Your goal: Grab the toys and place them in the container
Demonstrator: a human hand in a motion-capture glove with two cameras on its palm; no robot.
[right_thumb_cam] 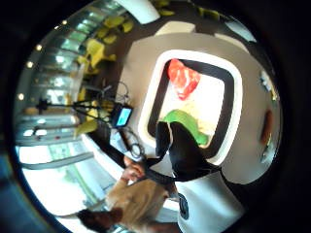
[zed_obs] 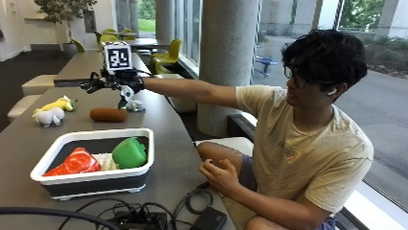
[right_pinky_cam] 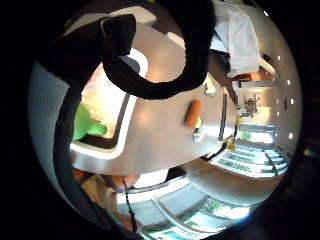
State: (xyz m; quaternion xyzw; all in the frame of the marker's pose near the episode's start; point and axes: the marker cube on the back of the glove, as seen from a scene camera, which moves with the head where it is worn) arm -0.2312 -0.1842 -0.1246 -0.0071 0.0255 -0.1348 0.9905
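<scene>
— While the person sits beside the table (zed_obs: 159,120), where is the gloved right hand (zed_obs: 118,82)?

— Raised above the far part of the tabletop, arm stretched out, over a small pale toy (zed_obs: 133,105) that lies beside the brown oblong toy (zed_obs: 108,114). From the outside view I cannot tell whether its fingers are spread or curled, nor whether they hold anything; the palm views show only black straps and one dark fingertip.

— And the toys?

— Three lie in the container (zed_obs: 96,179), a white-rimmed dark tub near the table's front edge: a red toy (zed_obs: 78,163), a green one (zed_obs: 130,152) and something pale between them. The thumb-side palm view looks down into that tub and shows the red and green pieces on its light floor. Outside it, a white and yellow plush animal (zed_obs: 52,112) stands near the left edge, well apart from the tub, with the brown toy to its right.

— The other hand?

— Bare, resting at the person's lap (zed_obs: 220,175). Black cables (zed_obs: 137,215) lie on the table in front of the tub.
</scene>
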